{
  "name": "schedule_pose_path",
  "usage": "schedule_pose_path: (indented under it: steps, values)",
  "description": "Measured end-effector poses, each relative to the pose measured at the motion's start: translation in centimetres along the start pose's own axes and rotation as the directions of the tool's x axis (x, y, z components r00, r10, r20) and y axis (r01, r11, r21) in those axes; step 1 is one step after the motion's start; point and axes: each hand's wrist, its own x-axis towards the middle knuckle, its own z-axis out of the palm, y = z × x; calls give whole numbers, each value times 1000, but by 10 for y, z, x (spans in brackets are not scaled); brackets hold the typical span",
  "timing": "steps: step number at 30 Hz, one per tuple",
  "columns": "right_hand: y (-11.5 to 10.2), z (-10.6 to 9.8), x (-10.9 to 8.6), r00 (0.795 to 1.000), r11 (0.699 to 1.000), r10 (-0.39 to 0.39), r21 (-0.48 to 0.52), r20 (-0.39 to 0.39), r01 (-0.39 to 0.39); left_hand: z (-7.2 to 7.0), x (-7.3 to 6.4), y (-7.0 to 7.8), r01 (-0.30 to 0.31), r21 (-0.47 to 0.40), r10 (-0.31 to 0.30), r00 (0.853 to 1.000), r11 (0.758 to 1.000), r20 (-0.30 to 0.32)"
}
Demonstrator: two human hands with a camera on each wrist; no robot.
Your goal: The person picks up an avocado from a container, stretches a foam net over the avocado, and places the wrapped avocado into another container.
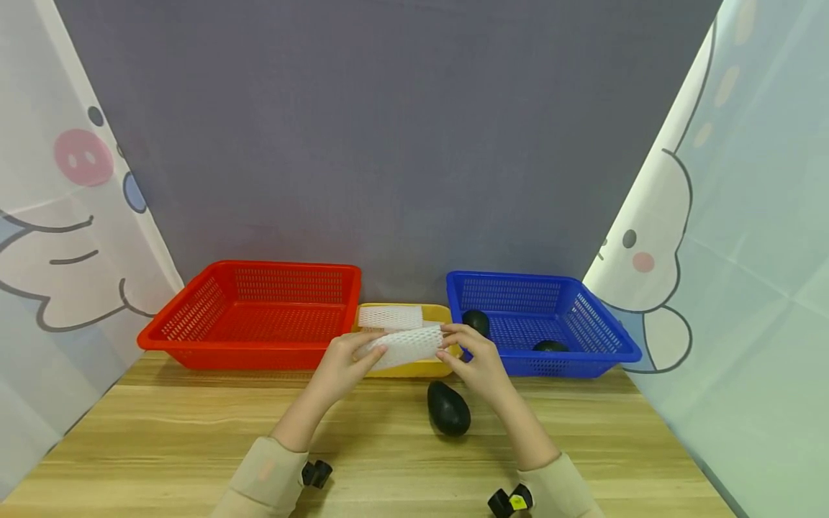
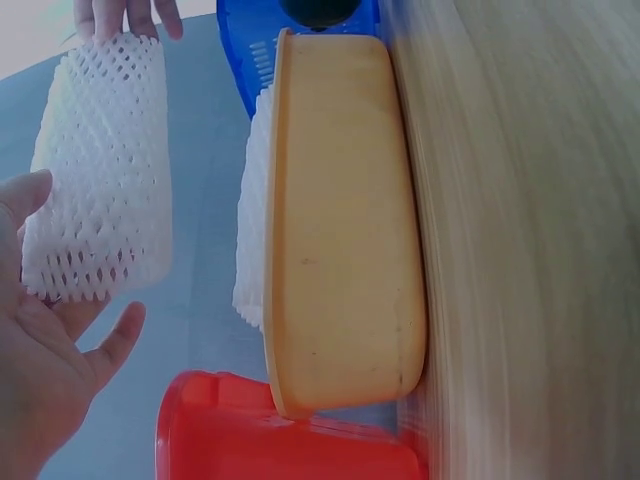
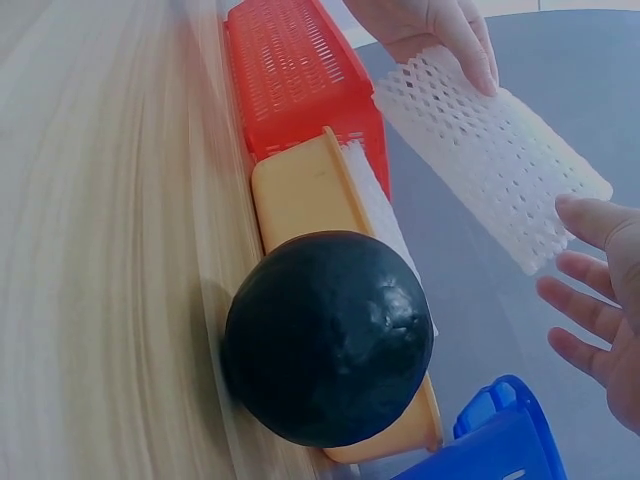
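Note:
A white foam net sleeve (image 1: 409, 347) is held up between both hands, over the front of a yellow basket (image 1: 414, 370). My left hand (image 1: 348, 361) grips its left end, thumb on the near side and fingers behind. At the other end, my right hand (image 1: 481, 361) pinches the sleeve's edge between thumb and fingertips. The left wrist view shows the sleeve (image 2: 105, 170) flat and long, with diamond-shaped holes. On the table below the hands lies a dark avocado (image 1: 448, 409), large in the right wrist view (image 3: 330, 340). More foam net sleeves (image 1: 391, 316) lie in the yellow basket.
To the left stands a red basket (image 1: 259, 355) with nothing visible inside. A blue basket (image 1: 550, 365) on the right holds two dark avocados (image 1: 476, 321). Behind the baskets rises a grey panel (image 1: 388, 144), with printed curtains at both sides of the wooden table (image 1: 194, 432).

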Motion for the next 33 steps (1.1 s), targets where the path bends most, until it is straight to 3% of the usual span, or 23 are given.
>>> schedule_pose_path:
  steps: [13, 24, 28, 33]
  values:
    - [-1, -2, 0, 1000, 1000, -16, 5, 7, 16, -3, 1, 0, 14, 1, -14, 1000, 1000, -12]
    - [-8, -1, -2, 996, 993, 83, 81, 44, -86, -3, 1, 1, 42, -1, -42, 999, 999, -7]
    - [-9, 1, -2, 994, 989, 104, 104, 24, -106, -3, 1, 2, 69, -6, -69, 998, 998, 10]
    - [-10, 4, -2, 995, 988, 104, 116, -14, -101, -3, 0, 3, 58, -21, -58, 998, 998, 22]
